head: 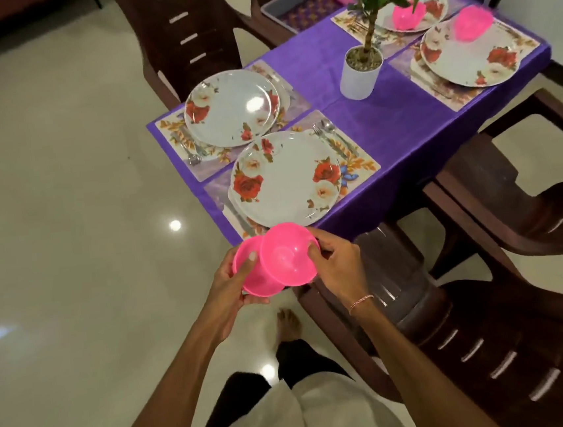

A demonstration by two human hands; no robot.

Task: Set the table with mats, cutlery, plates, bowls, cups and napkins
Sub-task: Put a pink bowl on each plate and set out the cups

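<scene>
Bowls are counted at four, all pink. The left bowl (pixel 254 279) is gripped by the left hand (pixel 230 288), with the thumb laid over its rim. The right bowl (pixel 289 255) overlaps it in front and is pinched at the rim by the right hand (pixel 338 264). Both are held just off the table's (pixel 384 117) near corner. A third bowl (pixel 407 15) and a fourth bowl (pixel 471 24) are set on the two plates at the far end. Four floral plates (pixel 287 178) are laid, each on one of four mats (pixel 361 164). Cutlery (pixel 328 129) is seen on the two near mats. One potted plant (pixel 359 71) is stood mid-table, and one tray (pixel 291 12) is placed by the far edge.
</scene>
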